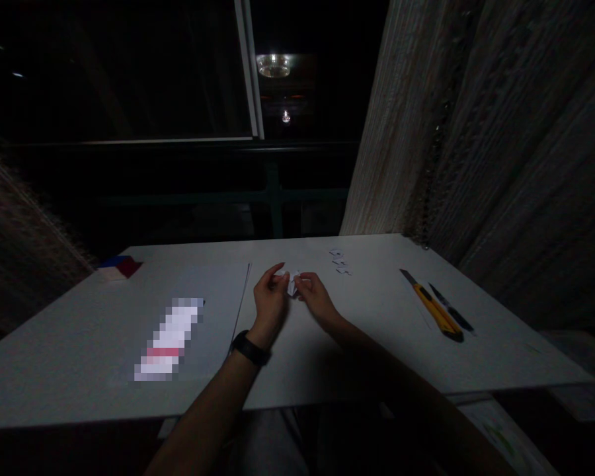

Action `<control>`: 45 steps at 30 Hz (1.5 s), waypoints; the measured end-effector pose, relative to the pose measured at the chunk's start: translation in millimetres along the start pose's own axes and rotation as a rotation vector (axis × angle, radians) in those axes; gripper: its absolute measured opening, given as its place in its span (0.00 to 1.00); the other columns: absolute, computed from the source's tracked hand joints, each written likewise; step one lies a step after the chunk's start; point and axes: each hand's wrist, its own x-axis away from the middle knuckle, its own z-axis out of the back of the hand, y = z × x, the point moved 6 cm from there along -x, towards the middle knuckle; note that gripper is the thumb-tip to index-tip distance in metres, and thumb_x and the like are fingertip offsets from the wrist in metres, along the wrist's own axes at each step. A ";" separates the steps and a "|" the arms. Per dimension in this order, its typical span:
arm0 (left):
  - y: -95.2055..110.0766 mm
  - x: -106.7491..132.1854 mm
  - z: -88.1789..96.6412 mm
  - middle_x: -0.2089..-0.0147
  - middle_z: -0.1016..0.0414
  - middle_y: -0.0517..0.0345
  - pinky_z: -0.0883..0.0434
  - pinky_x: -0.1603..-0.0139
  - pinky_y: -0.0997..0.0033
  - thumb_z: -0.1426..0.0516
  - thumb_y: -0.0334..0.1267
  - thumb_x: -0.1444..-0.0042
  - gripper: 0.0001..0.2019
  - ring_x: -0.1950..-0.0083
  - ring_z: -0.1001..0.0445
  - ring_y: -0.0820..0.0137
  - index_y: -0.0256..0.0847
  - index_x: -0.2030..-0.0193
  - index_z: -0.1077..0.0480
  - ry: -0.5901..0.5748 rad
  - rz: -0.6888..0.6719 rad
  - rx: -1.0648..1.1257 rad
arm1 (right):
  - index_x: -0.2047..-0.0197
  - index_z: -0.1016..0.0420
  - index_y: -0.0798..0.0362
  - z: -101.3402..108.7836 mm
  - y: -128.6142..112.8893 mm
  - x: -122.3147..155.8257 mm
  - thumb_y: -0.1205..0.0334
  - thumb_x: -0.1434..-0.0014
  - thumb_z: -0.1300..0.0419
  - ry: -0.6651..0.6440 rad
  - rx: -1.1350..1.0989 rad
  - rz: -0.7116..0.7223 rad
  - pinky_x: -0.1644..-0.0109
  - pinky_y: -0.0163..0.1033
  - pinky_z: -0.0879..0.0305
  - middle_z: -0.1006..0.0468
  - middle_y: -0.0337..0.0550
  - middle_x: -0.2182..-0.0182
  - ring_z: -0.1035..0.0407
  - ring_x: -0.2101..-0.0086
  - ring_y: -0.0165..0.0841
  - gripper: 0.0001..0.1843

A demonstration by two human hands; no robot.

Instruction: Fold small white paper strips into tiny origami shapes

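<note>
Both my hands meet over the middle of a white table in dim light. My left hand, with a black band at the wrist, pinches one side of a small white folded paper piece. My right hand pinches its other side. The paper is held just above the tabletop. Several tiny white paper pieces lie a little beyond my right hand.
A yellow utility knife and a dark pen lie at the right. A stack of white sheets with a blurred patch lies at the left. A red and blue block sits at the far left corner. A curtain hangs at the right.
</note>
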 end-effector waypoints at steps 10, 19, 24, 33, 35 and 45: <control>-11.4 -2.7 -5.0 0.77 0.30 0.59 0.38 0.72 0.75 0.37 0.39 0.62 0.14 0.75 0.34 0.76 0.33 0.67 0.27 -0.074 0.139 0.030 | 0.70 0.42 0.50 3.8 -11.8 4.6 0.52 0.41 0.56 0.022 0.305 0.071 0.68 0.35 0.43 0.35 0.36 0.76 0.38 0.72 0.31 0.12; -24.4 1.0 -5.4 0.75 0.29 0.58 0.38 0.73 0.76 0.35 0.37 0.67 0.15 0.74 0.33 0.76 0.34 0.70 0.28 -0.084 0.323 0.204 | 0.62 0.43 0.51 -0.9 -29.0 13.8 0.59 0.39 0.59 -0.024 0.592 0.152 0.72 0.35 0.49 0.33 0.39 0.77 0.37 0.75 0.33 0.08; -26.7 0.6 -3.2 0.75 0.30 0.60 0.39 0.76 0.78 0.35 0.38 0.67 0.15 0.76 0.34 0.78 0.34 0.70 0.29 -0.078 0.366 0.273 | 0.57 0.41 0.53 0.2 -28.7 12.2 0.54 0.38 0.58 -0.038 0.623 0.199 0.68 0.37 0.44 0.28 0.45 0.70 0.32 0.70 0.35 0.13; -14.5 -2.6 1.5 0.76 0.28 0.58 0.38 0.76 0.77 0.35 0.42 0.67 0.16 0.77 0.34 0.77 0.34 0.71 0.29 0.014 0.205 0.123 | 0.59 0.33 0.55 12.9 -47.4 17.9 0.53 0.40 0.52 0.235 0.901 0.429 0.56 0.40 0.44 0.26 0.47 0.63 0.36 0.60 0.37 0.15; -14.4 -2.0 -1.4 0.76 0.27 0.56 0.38 0.77 0.77 0.35 0.42 0.67 0.16 0.78 0.34 0.77 0.33 0.72 0.29 -0.007 0.190 0.084 | 0.63 0.31 0.54 12.7 -49.5 18.4 0.56 0.39 0.54 0.256 1.002 0.466 0.56 0.40 0.46 0.26 0.47 0.65 0.36 0.61 0.36 0.14; -14.2 0.2 -6.5 0.78 0.27 0.57 0.39 0.79 0.78 0.34 0.41 0.68 0.18 0.79 0.33 0.76 0.34 0.69 0.28 -0.040 0.194 0.011 | 0.70 0.30 0.57 10.5 -49.8 16.1 0.65 0.40 0.53 0.252 1.333 0.516 0.56 0.42 0.50 0.26 0.49 0.74 0.36 0.66 0.37 0.13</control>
